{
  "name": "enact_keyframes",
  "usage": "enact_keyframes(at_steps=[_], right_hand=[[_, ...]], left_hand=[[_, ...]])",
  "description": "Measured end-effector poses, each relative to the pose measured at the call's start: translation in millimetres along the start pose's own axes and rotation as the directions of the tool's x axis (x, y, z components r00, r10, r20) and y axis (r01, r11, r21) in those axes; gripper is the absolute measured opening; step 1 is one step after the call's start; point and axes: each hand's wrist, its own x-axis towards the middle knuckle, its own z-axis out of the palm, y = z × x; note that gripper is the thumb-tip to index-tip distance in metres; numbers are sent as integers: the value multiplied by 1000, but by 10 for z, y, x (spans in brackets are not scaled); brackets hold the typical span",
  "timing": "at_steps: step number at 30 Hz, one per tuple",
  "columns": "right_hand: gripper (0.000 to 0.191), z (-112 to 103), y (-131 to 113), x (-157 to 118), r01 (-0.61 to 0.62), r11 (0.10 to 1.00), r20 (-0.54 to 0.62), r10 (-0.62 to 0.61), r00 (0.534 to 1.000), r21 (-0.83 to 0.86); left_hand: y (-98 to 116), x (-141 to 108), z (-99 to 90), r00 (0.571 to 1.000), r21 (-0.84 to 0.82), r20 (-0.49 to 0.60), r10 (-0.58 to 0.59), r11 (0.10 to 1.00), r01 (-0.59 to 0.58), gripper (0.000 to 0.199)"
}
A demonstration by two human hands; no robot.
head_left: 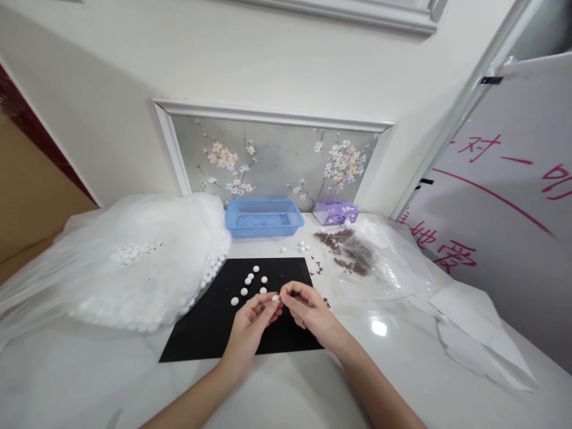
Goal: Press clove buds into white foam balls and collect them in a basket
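Over the black mat [201, 333], my left hand [254, 322] pinches a small white ball [276, 298] between thumb and fingers. My right hand [308, 307] meets it from the right, its thumb and forefinger pressed together right beside the ball. Whatever those fingertips hold, if anything, is too small and covered to make out. Several loose white balls [243, 292] lie on the mat just beyond my left hand. Small brown pieces [318, 268] are scattered on the table past the mat's right edge.
At left a large clear plastic bag [147, 286] bulges with white balls. A blue plastic basket [263, 232] and a purple tissue pack [336, 213] stand against the wall. On the right lie a plastic bag of brown pieces [357, 256] and white paper [482, 333].
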Motion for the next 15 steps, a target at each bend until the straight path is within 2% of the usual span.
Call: enact_keyframes(at_steps=[7, 15], right_hand=[[30, 28, 52, 11, -17, 998, -4, 17, 1000, 54], [32, 67, 83, 12, 23, 994, -52, -18, 999, 111]], left_hand=[[-28, 12, -16, 1000, -7, 2, 28, 1000, -28, 21], [-26, 1, -32, 1000, -6, -3, 25, 1000, -25, 21]])
